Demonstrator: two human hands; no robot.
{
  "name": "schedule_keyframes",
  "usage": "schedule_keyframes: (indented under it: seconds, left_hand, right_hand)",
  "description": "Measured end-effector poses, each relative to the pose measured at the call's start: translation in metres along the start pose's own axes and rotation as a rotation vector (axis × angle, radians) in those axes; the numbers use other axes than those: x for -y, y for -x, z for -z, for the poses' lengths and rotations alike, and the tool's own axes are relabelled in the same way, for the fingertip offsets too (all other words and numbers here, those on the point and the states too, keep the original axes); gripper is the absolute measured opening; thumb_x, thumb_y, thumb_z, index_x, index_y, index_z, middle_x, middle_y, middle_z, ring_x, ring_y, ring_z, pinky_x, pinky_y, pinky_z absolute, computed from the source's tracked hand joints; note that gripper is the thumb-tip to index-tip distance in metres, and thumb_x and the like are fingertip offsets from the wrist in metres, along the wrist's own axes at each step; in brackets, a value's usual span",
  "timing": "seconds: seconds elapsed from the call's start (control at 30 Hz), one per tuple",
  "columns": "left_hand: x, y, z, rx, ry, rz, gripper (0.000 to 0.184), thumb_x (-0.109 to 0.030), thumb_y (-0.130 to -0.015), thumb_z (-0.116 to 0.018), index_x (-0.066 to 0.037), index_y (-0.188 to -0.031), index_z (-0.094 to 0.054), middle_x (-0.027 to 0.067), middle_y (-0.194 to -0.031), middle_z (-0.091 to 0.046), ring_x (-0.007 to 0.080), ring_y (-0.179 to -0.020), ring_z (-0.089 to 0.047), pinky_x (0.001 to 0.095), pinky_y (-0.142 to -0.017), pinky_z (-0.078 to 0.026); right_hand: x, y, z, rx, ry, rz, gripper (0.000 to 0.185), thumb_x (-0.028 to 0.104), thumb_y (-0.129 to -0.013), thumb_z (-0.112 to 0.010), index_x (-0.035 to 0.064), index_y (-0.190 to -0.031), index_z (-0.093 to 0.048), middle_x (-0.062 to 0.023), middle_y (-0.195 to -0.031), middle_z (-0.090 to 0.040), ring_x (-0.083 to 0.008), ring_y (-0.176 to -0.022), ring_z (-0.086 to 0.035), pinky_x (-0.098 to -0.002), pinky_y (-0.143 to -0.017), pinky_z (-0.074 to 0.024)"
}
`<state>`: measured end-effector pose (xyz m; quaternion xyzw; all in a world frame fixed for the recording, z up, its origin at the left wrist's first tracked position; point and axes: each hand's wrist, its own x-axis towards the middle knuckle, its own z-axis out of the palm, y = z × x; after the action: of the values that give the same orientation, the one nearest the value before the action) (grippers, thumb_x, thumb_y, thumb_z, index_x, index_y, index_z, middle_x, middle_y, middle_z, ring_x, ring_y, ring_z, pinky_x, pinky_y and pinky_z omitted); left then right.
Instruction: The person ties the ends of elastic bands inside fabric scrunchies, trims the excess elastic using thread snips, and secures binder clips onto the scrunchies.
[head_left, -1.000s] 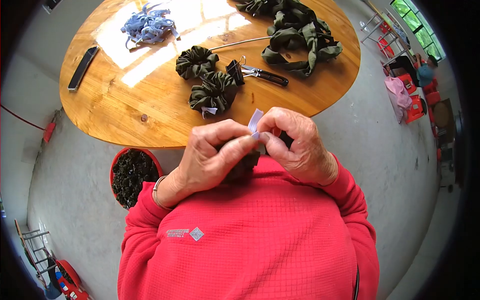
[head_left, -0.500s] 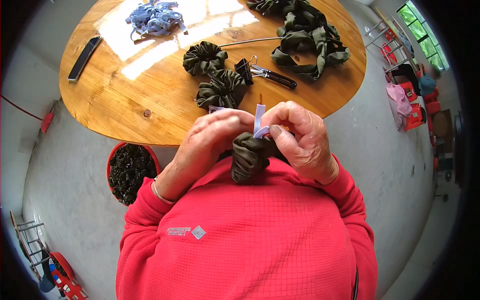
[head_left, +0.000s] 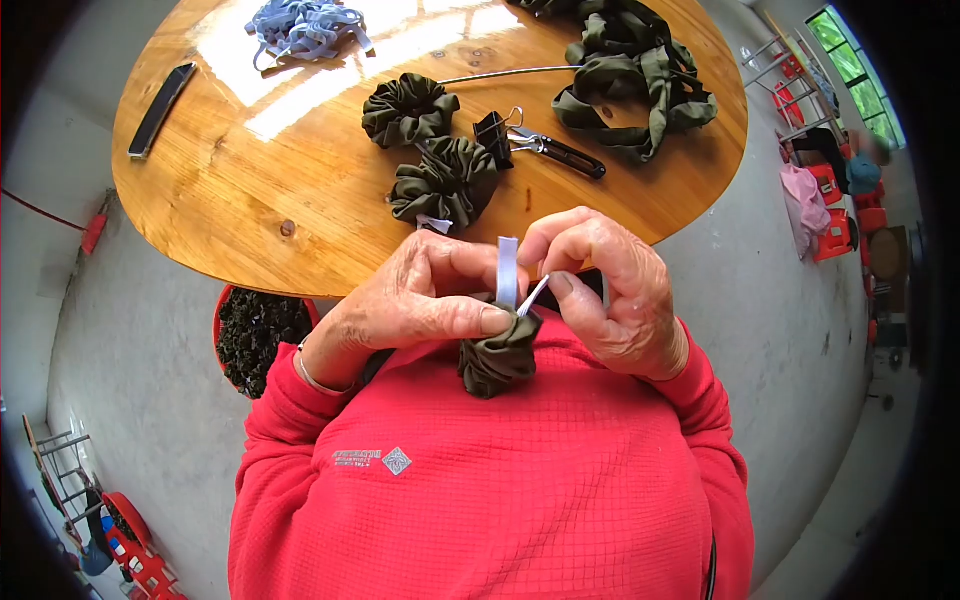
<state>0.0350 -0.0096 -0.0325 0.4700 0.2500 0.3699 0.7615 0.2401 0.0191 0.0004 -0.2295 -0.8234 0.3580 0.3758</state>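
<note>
In front of my chest is a gathered dark green scrunchie (head_left: 498, 358), with two ends of pale lilac elastic (head_left: 508, 272) sticking up from it. My left hand (head_left: 420, 298) pinches the scrunchie's top, its thumb lying across the cloth beside the upright elastic end. Thumb and forefinger of my right hand (head_left: 612, 292) are closed on the other elastic end and pull it up to the right. Beyond my hands on the table lie two more green scrunchies, one farther off (head_left: 410, 110) and one nearer (head_left: 445, 182), the nearer showing a bit of pale elastic.
The round wooden table (head_left: 230, 215) carries a black binder clip (head_left: 493, 140), black-handled scissors (head_left: 560, 152), a metal rod (head_left: 505, 74), green fabric strips (head_left: 640, 120), a heap of blue elastic (head_left: 305, 30) and a phone (head_left: 162, 110). A red basin (head_left: 262, 340) of dark pieces stands below.
My left hand has come down onto the scrunchie, its thumb now pressing the cloth. The scrunchie sits slightly lower, and my right hand draws its elastic end out to the right.
</note>
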Motion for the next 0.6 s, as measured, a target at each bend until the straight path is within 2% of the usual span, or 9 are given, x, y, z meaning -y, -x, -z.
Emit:
schedule_keyframes:
  seconds: [0.13,0.17,0.27,0.43,0.5,0.6]
  left_hand:
    - [-0.005,0.002,0.0,-0.025,-0.072,-0.073,0.025,-0.011,-0.076,-0.072,0.001,-0.096,-0.066,0.0008,-0.089,-0.064,0.0079,-0.083,-0.057,0.0245,-0.078,-0.046]
    - [-0.001,0.0,-0.001,-0.019,-0.073,-0.116,0.025,-0.012,-0.075,-0.072,0.002,-0.096,-0.066,0.001,-0.086,-0.064,0.0072,-0.079,-0.057,0.0229,-0.073,-0.047]
    - [-0.004,0.002,-0.004,-0.096,0.094,0.106,0.025,-0.011,-0.075,-0.072,0.003,-0.094,-0.066,0.0014,-0.083,-0.065,0.0062,-0.075,-0.057,0.021,-0.071,-0.047]
    - [-0.011,0.003,0.0,-0.046,0.051,0.181,0.024,-0.006,-0.076,-0.07,0.003,-0.097,-0.067,0.0026,-0.082,-0.066,0.0048,-0.072,-0.059,0.0193,-0.069,-0.048]
    - [-0.008,0.001,-0.002,-0.104,-0.015,0.161,0.02,-0.005,-0.076,-0.07,0.003,-0.094,-0.067,0.0015,-0.08,-0.066,0.0044,-0.07,-0.058,0.0191,-0.066,-0.048]
    - [-0.004,-0.001,-0.009,-0.175,-0.052,0.065,0.015,-0.004,-0.076,-0.069,0.003,-0.089,-0.067,-0.0003,-0.075,-0.064,0.0035,-0.067,-0.056,0.0187,-0.062,-0.047]
  right_hand:
    - [-0.001,0.0,0.002,-0.003,0.003,0.007,0.017,-0.01,-0.071,-0.055,0.0017,-0.082,-0.049,-0.0132,-0.085,-0.059,-0.0204,-0.069,-0.058,-0.0291,-0.06,-0.0492]
    - [0.0,0.0,0.002,-0.011,0.007,0.012,0.018,-0.011,-0.071,-0.055,0.0017,-0.082,-0.049,-0.0133,-0.084,-0.059,-0.0203,-0.069,-0.058,-0.029,-0.06,-0.0491]
    - [-0.006,0.001,0.001,-0.03,0.015,0.023,0.018,-0.011,-0.071,-0.054,0.0017,-0.083,-0.049,-0.0133,-0.085,-0.059,-0.0203,-0.069,-0.058,-0.0289,-0.058,-0.0491]
    - [-0.008,0.003,-0.002,-0.018,-0.004,-0.028,0.016,-0.01,-0.072,-0.053,0.0022,-0.082,-0.049,-0.0121,-0.088,-0.06,-0.0154,-0.07,-0.055,-0.0262,-0.065,-0.0464]
    - [-0.011,0.003,-0.002,-0.038,0.01,-0.012,0.016,-0.01,-0.073,-0.053,0.0022,-0.083,-0.05,-0.0118,-0.089,-0.06,-0.0153,-0.071,-0.055,-0.026,-0.066,-0.0461]
    - [-0.014,0.004,-0.002,-0.057,0.018,0.019,0.015,-0.009,-0.075,-0.054,0.0023,-0.084,-0.05,-0.0117,-0.087,-0.059,-0.0193,-0.069,-0.058,-0.0285,-0.058,-0.0488]
